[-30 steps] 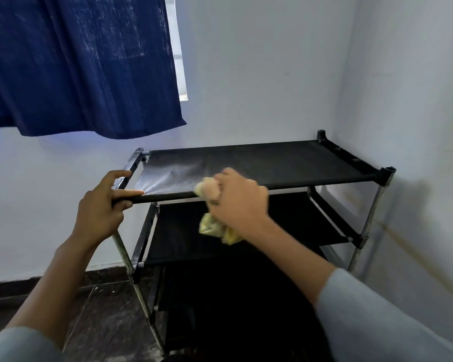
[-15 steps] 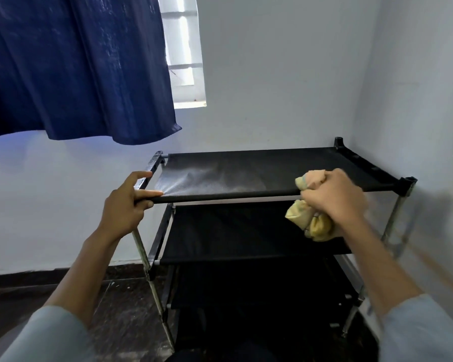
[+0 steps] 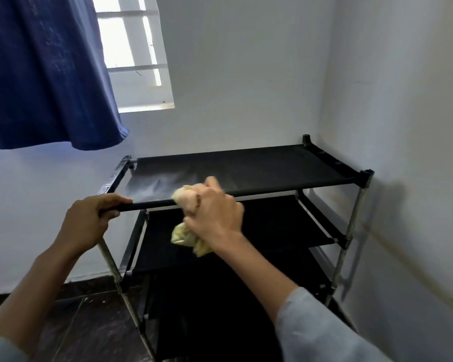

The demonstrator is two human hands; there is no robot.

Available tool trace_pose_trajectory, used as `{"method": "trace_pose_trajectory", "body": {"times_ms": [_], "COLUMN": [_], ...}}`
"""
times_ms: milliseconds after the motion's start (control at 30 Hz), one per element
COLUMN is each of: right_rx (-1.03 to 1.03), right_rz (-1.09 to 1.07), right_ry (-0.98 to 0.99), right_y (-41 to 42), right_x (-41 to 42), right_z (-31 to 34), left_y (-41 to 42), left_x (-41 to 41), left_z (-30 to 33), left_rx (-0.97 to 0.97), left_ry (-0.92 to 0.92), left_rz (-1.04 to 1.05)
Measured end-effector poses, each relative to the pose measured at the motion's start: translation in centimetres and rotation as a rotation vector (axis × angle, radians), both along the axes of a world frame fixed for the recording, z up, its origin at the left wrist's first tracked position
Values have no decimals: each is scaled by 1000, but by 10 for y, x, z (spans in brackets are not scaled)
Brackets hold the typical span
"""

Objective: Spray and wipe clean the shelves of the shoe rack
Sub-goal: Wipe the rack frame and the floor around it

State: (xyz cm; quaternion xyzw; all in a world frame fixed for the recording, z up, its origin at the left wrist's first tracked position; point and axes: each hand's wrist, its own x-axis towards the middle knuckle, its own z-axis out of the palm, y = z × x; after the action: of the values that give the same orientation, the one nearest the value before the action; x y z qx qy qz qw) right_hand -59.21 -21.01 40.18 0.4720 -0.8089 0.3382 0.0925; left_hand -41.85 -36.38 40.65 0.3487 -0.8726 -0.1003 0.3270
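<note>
A black shoe rack (image 3: 272, 168) with fabric shelves stands in the room's corner. Its top shelf shows a pale dusty or damp patch near the front left. My left hand (image 3: 87, 220) grips the front bar of the top shelf at its left end. My right hand (image 3: 212, 212) holds a crumpled yellow cloth (image 3: 185, 197) against the same front bar, left of the middle. Part of the cloth hangs below my fist. A second shelf (image 3: 285, 231) lies beneath, and the lower shelves are dark and hard to make out.
White walls close in behind the rack and on its right. A dark blue curtain (image 3: 45, 74) hangs at upper left beside a barred window (image 3: 134, 53). Dark tiled floor (image 3: 84, 325) lies to the rack's left.
My right hand swept the cloth along the front bar to the right end, then back to the left of the middle. My left hand kept its grip on the bar.
</note>
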Motion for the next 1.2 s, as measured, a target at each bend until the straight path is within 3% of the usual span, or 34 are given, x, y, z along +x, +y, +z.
{"method": "trace_pose_trajectory", "body": {"times_ms": [200,333,400,500,633,733,833,1000,1200], "right_rx": [72,123,136,103,50,43,18,40,72], "right_rz": [-343,-559,-576,-585,-291,-163,-300,-664,-574], "right_ry": [-162,-344,-386,-266,-106,-17,-25,-72,-98], "right_y": [78,114,114,95,58,55,84,150,113], "right_x": [-119,-179,-186,-159,-89,-85,-130,-202,-170], "right_z": [7,18,27,33,15,4,0,0,10], "left_y": [6,9,15,42,90,110,113,113,118], "left_x": [-4,-12,-24,-65,-142,-175,-178,-180,-183], "left_z": [4,11,17,22,18,6,-5,-12,-17], "left_rx": [26,96,107,86,98,101,96,60,44], "left_ry": [7,-89,-169,-151,-57,23,175,221,279], "left_rz": [50,121,139,5,-234,-245,-195,-207,-155]}}
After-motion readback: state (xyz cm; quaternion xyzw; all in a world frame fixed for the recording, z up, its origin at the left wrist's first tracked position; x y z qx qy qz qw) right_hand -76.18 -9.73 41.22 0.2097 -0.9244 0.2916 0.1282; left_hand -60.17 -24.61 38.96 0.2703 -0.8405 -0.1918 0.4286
